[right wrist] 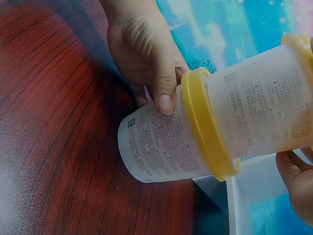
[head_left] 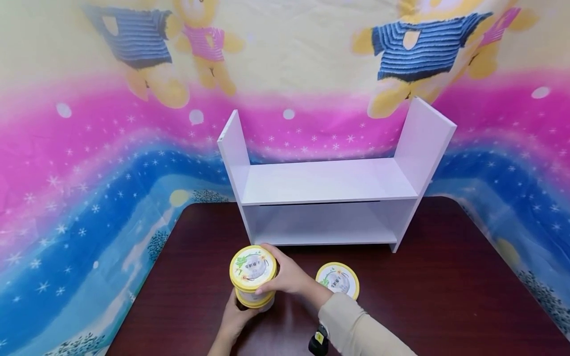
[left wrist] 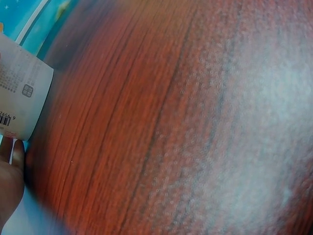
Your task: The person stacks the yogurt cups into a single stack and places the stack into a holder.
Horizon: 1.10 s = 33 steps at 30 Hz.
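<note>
Two white paper tubs with yellow-rimmed lids stand stacked one on the other, in front of the shelf's left end. My right hand [head_left: 289, 274] grips the upper tub [right wrist: 259, 103] from the right in the head view. Round the lower tub [right wrist: 156, 142] my left hand [right wrist: 146, 58] is curled, its thumb pressing on the printed side. The lower tub's yellow lid [right wrist: 203, 125] meets the upper tub's base. Another tub [head_left: 337, 281] is on the table beside my right forearm, which partly covers it. Only part of a tub wall [left wrist: 24, 88] shows in the left wrist view.
A white two-tier shelf [head_left: 329, 183] with raised side panels stands at the back of the dark wood table [head_left: 445, 296]. Behind it hangs a printed cloth [head_left: 303, 113] with bears and snowflakes. A black wrist device [head_left: 318, 341] shows below the right sleeve.
</note>
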### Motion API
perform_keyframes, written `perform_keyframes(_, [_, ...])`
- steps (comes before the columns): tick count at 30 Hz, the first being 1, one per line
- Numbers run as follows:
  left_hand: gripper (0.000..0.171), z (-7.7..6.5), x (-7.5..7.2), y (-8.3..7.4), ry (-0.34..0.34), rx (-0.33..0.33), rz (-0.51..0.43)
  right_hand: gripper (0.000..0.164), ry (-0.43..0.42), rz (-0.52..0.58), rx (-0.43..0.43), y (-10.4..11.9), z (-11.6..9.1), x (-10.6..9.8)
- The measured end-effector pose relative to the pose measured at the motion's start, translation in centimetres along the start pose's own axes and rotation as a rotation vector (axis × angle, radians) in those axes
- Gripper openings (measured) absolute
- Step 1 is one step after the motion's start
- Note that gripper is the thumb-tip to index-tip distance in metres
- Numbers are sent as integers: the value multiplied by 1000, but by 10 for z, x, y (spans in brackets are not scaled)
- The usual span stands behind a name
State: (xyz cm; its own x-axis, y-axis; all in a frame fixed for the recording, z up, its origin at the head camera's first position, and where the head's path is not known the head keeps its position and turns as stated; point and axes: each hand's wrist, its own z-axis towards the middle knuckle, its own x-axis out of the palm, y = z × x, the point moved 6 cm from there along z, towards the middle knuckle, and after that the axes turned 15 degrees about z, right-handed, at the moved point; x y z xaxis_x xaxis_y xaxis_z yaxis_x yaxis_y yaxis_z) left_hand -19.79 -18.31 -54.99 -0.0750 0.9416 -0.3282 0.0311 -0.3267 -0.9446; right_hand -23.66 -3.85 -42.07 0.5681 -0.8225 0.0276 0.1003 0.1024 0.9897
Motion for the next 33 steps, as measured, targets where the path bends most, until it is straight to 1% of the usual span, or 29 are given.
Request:
perform_keyframes(6, [71, 0, 0, 2, -9, 0, 9, 93, 13, -17, -3, 19, -3, 8])
perform_keyframes(9, [71, 0, 0, 1, -7, -1, 9, 93, 22, -16, -17, 18, -3, 9])
perform_keyframes(16, [71, -2, 0, 0, -5, 9, -21, 98, 43, -16, -5, -7, 3, 6])
perform_keyframes(21, [70, -3, 0, 2, -13, 5, 0, 99, 62, -28, -3, -9, 2, 6])
perform_keyframes(24, [71, -2, 0, 2, -17, 9, 22, 98, 46, -37, 4, -8, 2, 5])
perform_keyframes(27, [70, -1, 0, 1, -19, 20, 24, 97, 31, -37, 7, -6, 1, 2])
perform_keyframes(33, [69, -1, -1, 3, -33, 18, 47, 94, 51, 8, -2, -3, -5, 0])
